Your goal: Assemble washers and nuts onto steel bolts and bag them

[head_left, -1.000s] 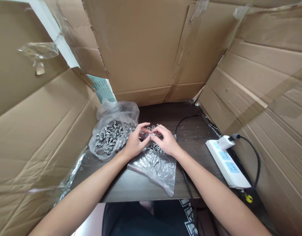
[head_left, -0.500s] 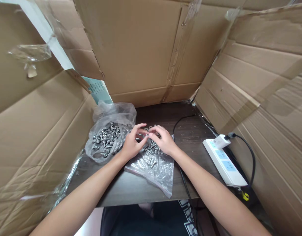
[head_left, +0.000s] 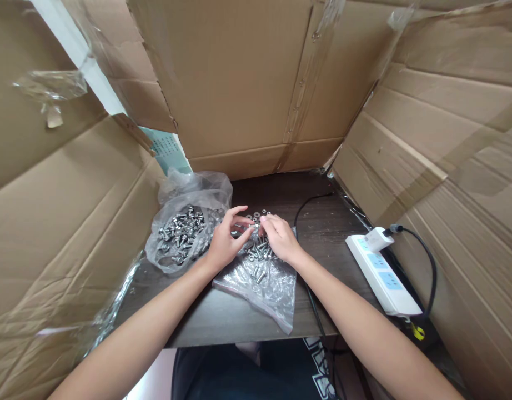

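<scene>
Between the thumb and fingers of my left hand is a small silvery bolt, held level with its far end toward the right. My right hand is just right of that end, fingers curled together; whatever they pinch, if anything, is hidden. Below both hands lies a flat clear plastic bag with several loose bolts on it. Some washers lie just beyond my fingertips. To the left, an opened plastic bag holds many bolts with washers fitted on them.
Cardboard walls enclose the dark wooden table at the back and both sides. A white power strip with a plugged-in adapter lies at the right. A black cable runs along the table beside my right hand.
My right fingers have drawn slightly to the right, away from the left fingertips, so the bolt between them now shows more. My left hand stays nearly in place.
</scene>
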The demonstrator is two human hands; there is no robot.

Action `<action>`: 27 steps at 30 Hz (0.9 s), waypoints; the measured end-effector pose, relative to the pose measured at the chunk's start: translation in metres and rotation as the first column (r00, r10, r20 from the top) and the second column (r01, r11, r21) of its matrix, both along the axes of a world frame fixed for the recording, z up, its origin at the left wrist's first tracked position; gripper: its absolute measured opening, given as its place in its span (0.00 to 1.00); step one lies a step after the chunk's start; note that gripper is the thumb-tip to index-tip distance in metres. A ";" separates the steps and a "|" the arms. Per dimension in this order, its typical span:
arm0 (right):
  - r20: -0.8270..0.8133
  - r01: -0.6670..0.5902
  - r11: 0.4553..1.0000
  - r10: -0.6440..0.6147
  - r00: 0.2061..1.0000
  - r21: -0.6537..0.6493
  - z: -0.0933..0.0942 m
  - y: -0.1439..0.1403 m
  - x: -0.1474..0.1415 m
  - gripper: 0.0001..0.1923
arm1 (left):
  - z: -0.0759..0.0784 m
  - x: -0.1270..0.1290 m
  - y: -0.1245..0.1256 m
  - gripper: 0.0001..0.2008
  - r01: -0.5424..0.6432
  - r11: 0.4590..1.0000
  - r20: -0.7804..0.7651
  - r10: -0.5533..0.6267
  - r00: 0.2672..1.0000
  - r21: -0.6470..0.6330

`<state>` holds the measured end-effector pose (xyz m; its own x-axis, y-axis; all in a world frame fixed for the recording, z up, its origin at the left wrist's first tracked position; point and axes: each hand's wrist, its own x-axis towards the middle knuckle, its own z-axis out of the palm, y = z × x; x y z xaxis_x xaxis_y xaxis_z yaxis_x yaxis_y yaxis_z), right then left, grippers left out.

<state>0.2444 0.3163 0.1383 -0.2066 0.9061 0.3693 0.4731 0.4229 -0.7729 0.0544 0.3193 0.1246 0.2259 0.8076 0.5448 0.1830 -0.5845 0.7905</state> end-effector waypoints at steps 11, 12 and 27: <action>-0.089 -0.021 0.999 0.017 0.996 -0.044 0.001 -0.001 -0.002 0.18 | 0.000 0.001 0.000 0.25 0.024 0.999 -0.002 -0.024 1.000 0.023; -0.110 -0.038 0.999 0.035 0.993 -0.029 0.001 -0.001 -0.002 0.12 | 0.000 0.001 0.000 0.25 0.022 1.000 -0.002 -0.022 1.000 0.022; -0.037 -0.078 0.997 0.079 0.996 0.020 0.003 -0.002 -0.003 0.04 | 0.000 0.000 0.000 0.25 0.025 1.000 -0.006 -0.024 1.000 0.005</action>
